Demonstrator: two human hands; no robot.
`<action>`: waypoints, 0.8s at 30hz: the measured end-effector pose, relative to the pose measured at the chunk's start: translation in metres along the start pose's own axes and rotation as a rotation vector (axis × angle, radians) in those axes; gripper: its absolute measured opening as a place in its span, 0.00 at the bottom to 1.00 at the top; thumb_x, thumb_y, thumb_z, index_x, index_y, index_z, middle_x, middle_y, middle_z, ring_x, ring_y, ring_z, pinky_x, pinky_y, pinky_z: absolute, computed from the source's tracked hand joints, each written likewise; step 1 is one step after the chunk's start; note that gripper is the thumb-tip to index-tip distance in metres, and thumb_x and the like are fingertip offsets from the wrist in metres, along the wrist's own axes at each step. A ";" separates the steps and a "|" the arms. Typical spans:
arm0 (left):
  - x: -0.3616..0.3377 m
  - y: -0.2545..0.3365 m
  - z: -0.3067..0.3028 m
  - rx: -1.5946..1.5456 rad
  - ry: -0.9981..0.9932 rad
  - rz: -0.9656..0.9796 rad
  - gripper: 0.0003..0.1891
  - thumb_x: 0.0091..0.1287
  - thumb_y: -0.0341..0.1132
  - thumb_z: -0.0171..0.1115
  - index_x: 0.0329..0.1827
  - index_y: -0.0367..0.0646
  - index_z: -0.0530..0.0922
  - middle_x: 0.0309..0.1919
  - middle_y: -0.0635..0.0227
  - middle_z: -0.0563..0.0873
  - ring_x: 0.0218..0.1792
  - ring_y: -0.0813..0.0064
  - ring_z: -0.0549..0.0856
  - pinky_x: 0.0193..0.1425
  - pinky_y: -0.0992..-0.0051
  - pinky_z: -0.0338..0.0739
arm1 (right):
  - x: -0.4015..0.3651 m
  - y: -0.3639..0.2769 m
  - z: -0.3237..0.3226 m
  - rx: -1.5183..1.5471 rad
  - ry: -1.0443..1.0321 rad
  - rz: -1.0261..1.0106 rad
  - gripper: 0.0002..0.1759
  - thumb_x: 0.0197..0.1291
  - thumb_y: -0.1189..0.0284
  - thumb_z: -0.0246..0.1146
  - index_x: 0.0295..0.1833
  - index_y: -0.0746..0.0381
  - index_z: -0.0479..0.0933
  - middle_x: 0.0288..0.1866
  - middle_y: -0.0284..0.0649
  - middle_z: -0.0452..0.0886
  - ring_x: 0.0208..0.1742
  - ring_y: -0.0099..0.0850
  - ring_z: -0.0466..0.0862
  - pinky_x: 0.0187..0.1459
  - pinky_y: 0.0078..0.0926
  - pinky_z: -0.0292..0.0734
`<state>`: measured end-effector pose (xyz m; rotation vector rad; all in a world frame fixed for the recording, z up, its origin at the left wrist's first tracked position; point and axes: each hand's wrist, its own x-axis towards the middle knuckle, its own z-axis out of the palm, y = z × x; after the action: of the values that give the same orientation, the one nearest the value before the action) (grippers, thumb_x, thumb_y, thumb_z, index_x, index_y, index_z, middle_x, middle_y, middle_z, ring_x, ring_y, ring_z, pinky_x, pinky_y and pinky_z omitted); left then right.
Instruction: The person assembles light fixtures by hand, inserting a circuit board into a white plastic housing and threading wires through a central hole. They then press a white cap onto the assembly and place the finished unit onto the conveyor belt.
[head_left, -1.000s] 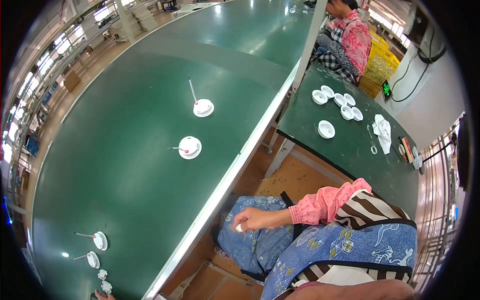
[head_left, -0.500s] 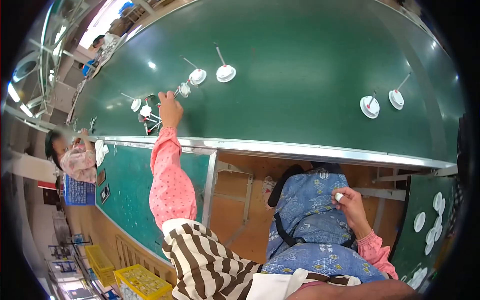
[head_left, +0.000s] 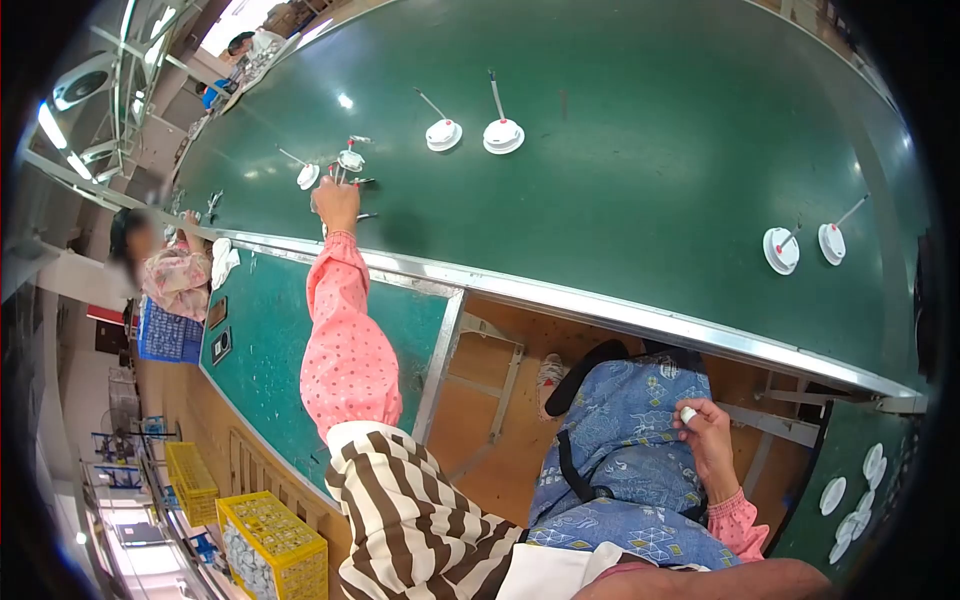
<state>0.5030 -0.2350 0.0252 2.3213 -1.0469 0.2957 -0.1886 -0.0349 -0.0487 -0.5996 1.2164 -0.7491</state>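
Observation:
My left hand [head_left: 338, 203] reaches over the green table at the left, fingers closed at a small cluster of white parts with grey stems; a white disc [head_left: 351, 160] shows just beyond the fingertips. Another white disc with a stem [head_left: 308, 176] lies left of the fingers. My right hand [head_left: 706, 432] is above my lap, fingers curled, with a small white piece [head_left: 688, 414] at the fingertips. Farther along the table lie white discs with stems and red spots [head_left: 503, 136], [head_left: 443, 135], and two more at the right [head_left: 781, 250], [head_left: 832, 243].
A metal edge [head_left: 640, 318] runs along the green table. White discs [head_left: 832, 496] lie on a lower surface at the right. A person [head_left: 175, 275] sits at the far left by a blue crate [head_left: 168, 332]. Yellow crates [head_left: 272, 545] stand at the lower left.
The view has turned, so the table items appear farther right. My left hand has moved left relative to them, to the cluster. My right hand still holds the small white piece.

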 end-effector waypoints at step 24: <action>-0.067 0.103 0.035 0.151 -0.041 0.321 0.12 0.67 0.35 0.58 0.50 0.39 0.76 0.47 0.52 0.85 0.49 0.47 0.85 0.53 0.51 0.74 | 0.007 -0.009 0.021 -0.031 -0.024 0.065 0.10 0.63 0.81 0.59 0.47 0.67 0.82 0.40 0.39 0.85 0.38 0.25 0.83 0.37 0.20 0.74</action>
<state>0.3804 -0.2685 0.0109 2.2917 -1.4657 0.4673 -0.1691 -0.0458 -0.0411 -0.5906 1.2214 -0.6675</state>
